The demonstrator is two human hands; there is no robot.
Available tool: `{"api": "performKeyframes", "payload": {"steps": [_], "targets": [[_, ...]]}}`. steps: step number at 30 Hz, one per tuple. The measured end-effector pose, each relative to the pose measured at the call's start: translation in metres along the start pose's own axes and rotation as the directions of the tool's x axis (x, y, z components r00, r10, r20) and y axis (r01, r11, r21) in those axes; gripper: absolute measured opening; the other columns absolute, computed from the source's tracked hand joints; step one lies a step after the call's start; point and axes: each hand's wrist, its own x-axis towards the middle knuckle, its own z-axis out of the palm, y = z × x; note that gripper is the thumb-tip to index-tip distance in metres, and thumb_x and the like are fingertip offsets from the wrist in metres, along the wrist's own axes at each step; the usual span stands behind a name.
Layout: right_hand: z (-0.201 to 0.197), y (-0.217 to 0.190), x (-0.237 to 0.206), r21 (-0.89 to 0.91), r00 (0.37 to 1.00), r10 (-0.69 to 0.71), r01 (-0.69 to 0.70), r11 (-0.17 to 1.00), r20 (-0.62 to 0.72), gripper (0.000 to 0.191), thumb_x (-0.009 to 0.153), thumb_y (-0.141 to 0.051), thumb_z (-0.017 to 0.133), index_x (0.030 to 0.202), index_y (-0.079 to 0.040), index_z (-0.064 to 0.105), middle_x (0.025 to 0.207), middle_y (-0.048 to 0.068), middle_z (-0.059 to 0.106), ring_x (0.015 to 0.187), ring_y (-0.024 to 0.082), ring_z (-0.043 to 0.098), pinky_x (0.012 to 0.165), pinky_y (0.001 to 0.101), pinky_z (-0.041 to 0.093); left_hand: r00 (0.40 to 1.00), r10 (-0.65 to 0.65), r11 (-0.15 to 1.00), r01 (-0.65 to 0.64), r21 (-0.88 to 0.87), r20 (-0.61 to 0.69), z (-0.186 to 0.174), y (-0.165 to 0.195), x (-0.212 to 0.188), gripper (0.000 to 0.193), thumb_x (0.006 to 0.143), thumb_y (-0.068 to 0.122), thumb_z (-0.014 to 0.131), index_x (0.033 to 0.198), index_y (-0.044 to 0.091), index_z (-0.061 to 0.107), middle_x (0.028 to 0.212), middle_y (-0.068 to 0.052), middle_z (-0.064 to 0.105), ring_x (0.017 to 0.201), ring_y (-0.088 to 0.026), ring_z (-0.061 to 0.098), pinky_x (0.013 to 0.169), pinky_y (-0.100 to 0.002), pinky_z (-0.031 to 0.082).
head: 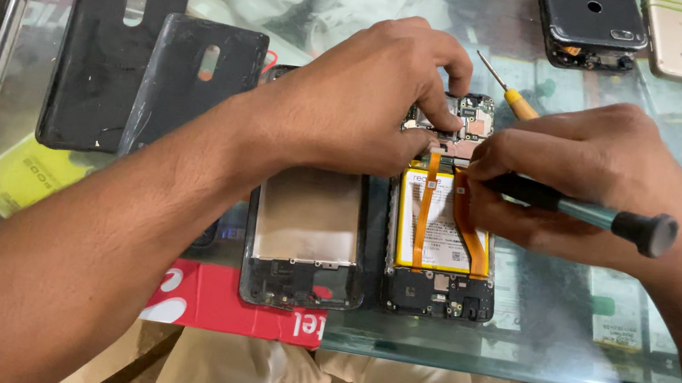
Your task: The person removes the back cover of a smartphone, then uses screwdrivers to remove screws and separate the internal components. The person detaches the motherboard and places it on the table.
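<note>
My left forearm across the front, my left hand (373, 97) pinching the top of the opened phone (445, 234) on the glass table (515, 353), my right hand (577, 177) closed around a dark screwdriver (590, 213), detached back frame (307, 236) just beside the phone, two black covers (153, 64) further left.

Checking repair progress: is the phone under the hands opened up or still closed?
Opened up. The phone lies face down with no back cover: its yellow battery, orange ribbon cables and circuit board are bare.
</note>
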Motion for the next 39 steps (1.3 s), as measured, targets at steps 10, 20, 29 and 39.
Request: {"api": "performKeyframes", "payload": {"steps": [10,20,29,39], "targets": [[0.000,0.005,-0.001,0.082,0.998,0.054,-0.055,0.995,0.017,0.024,0.074,-0.019,0.082,0.093,-0.008,0.076,0.082,0.007,0.078,0.064,0.017,0.077,0.055,0.0288,0.057,1.000,0.000,1.000,0.000,-0.003,-0.010,0.002,-0.003,-0.001,0.018,0.073,0.009,0.078,0.091,0.006,0.083,0.110,-0.011,0.069,0.106,-0.031,0.063,0.091,-0.040,0.051],[0.003,-0.002,-0.004,-0.111,0.991,-0.127,0.130,0.985,0.035,0.023,0.074,-0.023,0.079,0.079,-0.009,0.062,0.063,0.004,0.060,0.056,0.027,0.062,0.050,0.0413,0.047,1.000,-0.006,1.000,0.006,-0.006,-0.010,0.002,0.001,-0.002,0.018,0.075,0.009,0.078,0.091,0.007,0.083,0.114,-0.011,0.069,0.109,-0.032,0.063,0.095,-0.041,0.049],[0.016,-0.028,-0.004,-0.400,0.989,-0.142,0.145,0.905,0.036,0.019,0.075,-0.018,0.069,0.086,-0.008,0.058,0.072,0.005,0.060,0.065,0.029,0.066,0.052,0.0422,0.050,1.000,0.008,1.000,-0.008,-0.015,-0.008,0.001,0.001,-0.002,0.016,0.078,0.015,0.081,0.091,0.006,0.083,0.113,-0.012,0.069,0.107,-0.033,0.064,0.093,-0.042,0.050],[-0.009,-0.007,-0.016,0.207,0.924,0.188,-0.123,0.971,-0.334,0.015,0.094,0.006,0.073,0.099,0.006,0.059,0.097,0.019,0.068,0.094,0.023,0.073,0.089,0.0332,0.062,1.000,-0.019,1.000,0.020,-0.011,0.010,0.001,0.001,-0.001,0.018,0.077,0.015,0.080,0.093,0.007,0.083,0.115,-0.011,0.069,0.111,-0.031,0.063,0.095,-0.041,0.050]]}}
